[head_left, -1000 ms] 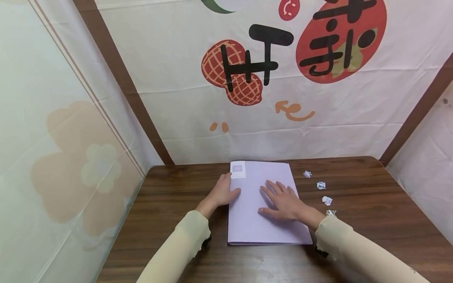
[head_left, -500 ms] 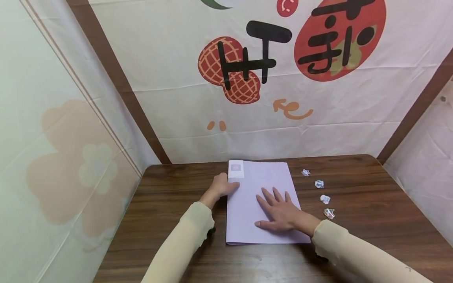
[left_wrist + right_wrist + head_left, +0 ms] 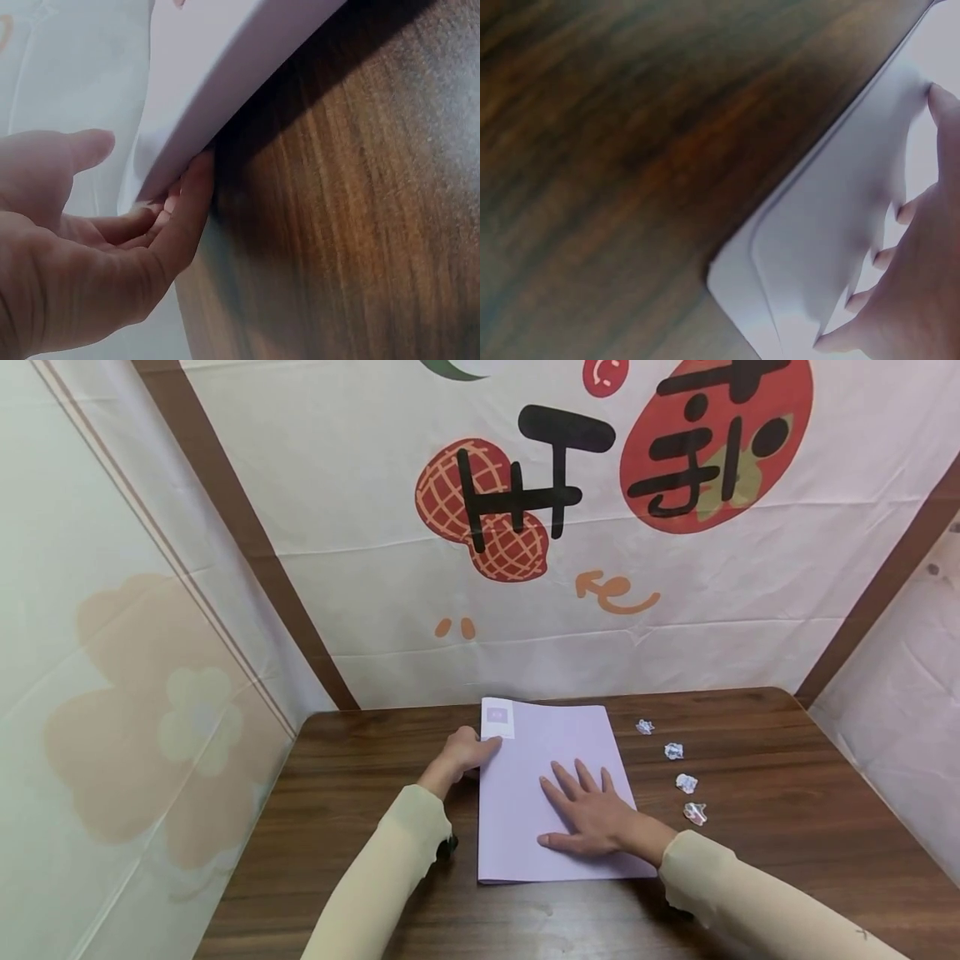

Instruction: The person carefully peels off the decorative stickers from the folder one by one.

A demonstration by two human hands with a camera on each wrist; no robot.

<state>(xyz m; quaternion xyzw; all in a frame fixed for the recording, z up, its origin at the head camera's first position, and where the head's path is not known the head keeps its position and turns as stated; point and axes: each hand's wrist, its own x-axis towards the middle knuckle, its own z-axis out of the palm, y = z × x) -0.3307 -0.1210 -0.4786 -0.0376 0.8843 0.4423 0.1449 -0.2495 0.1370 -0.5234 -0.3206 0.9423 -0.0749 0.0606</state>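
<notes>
A pale purple document folder lies closed on the table, with a white and purple label at its far left corner. My left hand is at the folder's left edge, just below the label. In the left wrist view, its fingers curl in against the underside of the folder's spine, and the thumb is raised apart from them. Spread flat over the folder's lower right part is my right hand. The right wrist view shows its fingertips touching the cover.
Several small crumpled shiny scraps form a line on the brown wooden table, right of the folder. Behind the table hangs a printed white cloth, and more cloth closes off both sides.
The left hand has slid slightly away along the folder's left edge, its thumb now near the label. The right hand has shifted a little nearer and spread its fingers. The folder stays put.
</notes>
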